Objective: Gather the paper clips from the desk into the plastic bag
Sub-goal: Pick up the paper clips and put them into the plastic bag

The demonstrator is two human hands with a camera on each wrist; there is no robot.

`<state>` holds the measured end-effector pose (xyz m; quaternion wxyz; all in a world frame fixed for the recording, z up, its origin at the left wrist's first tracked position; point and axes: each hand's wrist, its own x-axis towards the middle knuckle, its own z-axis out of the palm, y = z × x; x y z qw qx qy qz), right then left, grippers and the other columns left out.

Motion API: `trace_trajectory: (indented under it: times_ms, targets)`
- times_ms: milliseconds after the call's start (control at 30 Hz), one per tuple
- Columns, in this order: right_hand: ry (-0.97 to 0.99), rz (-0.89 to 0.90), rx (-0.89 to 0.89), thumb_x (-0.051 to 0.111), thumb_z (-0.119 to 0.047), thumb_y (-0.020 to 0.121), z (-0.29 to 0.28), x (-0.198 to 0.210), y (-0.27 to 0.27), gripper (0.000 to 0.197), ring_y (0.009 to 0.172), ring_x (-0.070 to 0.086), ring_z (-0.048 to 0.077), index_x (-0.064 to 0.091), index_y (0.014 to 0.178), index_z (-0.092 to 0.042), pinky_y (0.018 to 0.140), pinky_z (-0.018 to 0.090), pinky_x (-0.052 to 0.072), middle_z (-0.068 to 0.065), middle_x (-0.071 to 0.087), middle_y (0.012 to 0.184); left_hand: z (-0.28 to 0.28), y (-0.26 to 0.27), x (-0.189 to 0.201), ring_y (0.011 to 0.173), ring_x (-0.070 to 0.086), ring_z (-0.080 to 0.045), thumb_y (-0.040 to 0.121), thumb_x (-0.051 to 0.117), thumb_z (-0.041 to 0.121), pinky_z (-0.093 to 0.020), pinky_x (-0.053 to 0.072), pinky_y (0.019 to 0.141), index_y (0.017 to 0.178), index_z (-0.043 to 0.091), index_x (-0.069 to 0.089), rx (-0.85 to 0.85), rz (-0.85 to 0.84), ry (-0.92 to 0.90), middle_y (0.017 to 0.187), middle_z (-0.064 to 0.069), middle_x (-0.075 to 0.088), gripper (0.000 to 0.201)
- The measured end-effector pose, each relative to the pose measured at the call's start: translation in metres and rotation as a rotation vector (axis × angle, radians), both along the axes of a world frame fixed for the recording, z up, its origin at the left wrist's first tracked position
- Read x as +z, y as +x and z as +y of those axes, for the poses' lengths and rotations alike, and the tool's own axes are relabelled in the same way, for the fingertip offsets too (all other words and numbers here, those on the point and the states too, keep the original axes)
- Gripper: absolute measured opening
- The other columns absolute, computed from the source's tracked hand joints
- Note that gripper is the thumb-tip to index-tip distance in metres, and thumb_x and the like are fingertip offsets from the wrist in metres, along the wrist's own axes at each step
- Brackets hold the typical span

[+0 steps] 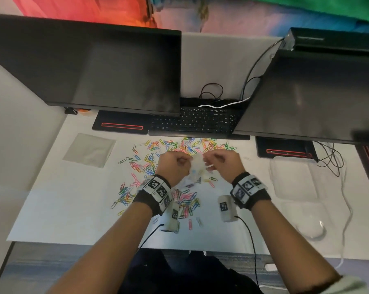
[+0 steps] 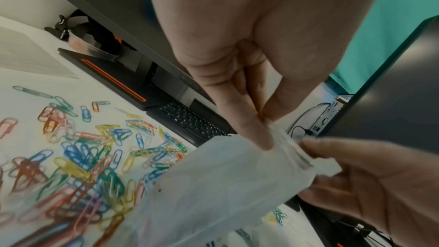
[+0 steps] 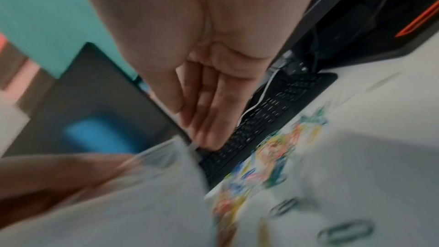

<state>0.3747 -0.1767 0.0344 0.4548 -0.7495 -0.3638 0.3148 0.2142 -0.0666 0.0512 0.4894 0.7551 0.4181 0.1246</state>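
Our left hand (image 1: 175,164) is raised over the counter (image 1: 58,211), knuckles up, fingers curled in; the left wrist view shows its thumb and forefinger (image 2: 251,131) pinching the top edge of the plastic bag (image 2: 221,185), a detail the head view hides behind the fist. The bag hangs between our two hands, pale and crumpled, above the middle of the scatter. Paper clips (image 1: 149,162) in many colours lie loose on the white counter beneath and around both wrists, thickest toward the keyboard (image 1: 196,122) and to the left of our left hand. Our right hand (image 1: 221,162) sits level with the left, fingers curled toward the bag's other edge; the right wrist view is smeared by motion, so we cannot tell whether it actually grips the plastic. From the left wrist view its fingers (image 2: 337,147) look loosely extended beside the bag's rim.
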Motion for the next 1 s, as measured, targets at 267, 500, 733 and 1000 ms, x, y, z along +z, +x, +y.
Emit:
trace_trajectory:
  times_ms: [267, 500, 733, 1000]
  targets:
    - [-0.683, -0.331, -0.245, 0.049, -0.048, 0.094, 0.001, -0.085, 0.089, 0.074, 0.145, 0.018, 0.035, 0.018, 0.152, -0.015, 0.117, 0.044, 0.021, 0.014, 0.016, 0.159, 0.042, -0.013, 0.012, 0.067, 0.074, -0.02, 0.089, 0.068, 0.007, -0.04, 0.063, 0.07, 0.098, 0.012, 0.077, 0.014, 0.008, -0.056, 0.075, -0.005, 0.076, 0.014]
    - [-0.593, -0.458, 0.013, 0.041, -0.046, 0.099, 0.049, -0.081, 0.048, 0.068, 0.146, 0.012, 0.034, 0.017, 0.152, -0.012, 0.119, 0.043, 0.014, 0.016, 0.013, 0.159, 0.063, -0.015, 0.018, 0.067, 0.074, -0.017, 0.089, 0.069, 0.009, -0.036, 0.064, 0.069, 0.099, 0.011, 0.077, -0.019, 0.029, -0.056, 0.078, -0.002, 0.075, 0.013]
    - [-0.553, -0.802, 0.199, 0.053, -0.002, 0.086, 0.058, -0.092, 0.025, 0.039, 0.106, 0.055, 0.028, 0.059, 0.123, -0.013, 0.089, 0.036, 0.052, 0.011, 0.06, 0.118, 0.072, -0.01, 0.014, 0.067, 0.073, -0.008, 0.09, 0.067, 0.013, -0.03, 0.063, 0.071, 0.101, 0.016, 0.076, -0.118, 0.075, -0.021, 0.081, 0.002, 0.076, 0.015]
    - [-0.418, -0.012, -0.225, 0.076, -0.015, 0.081, 0.037, -0.059, 0.053, 0.013, 0.086, 0.071, 0.016, 0.078, 0.093, -0.013, 0.084, 0.024, 0.056, 0.003, 0.075, 0.097, 0.067, -0.001, 0.014, 0.066, 0.073, -0.01, 0.09, 0.066, 0.009, -0.032, 0.063, 0.074, 0.103, 0.013, 0.076, -0.163, 0.061, 0.002, 0.081, 0.002, 0.076, 0.016]
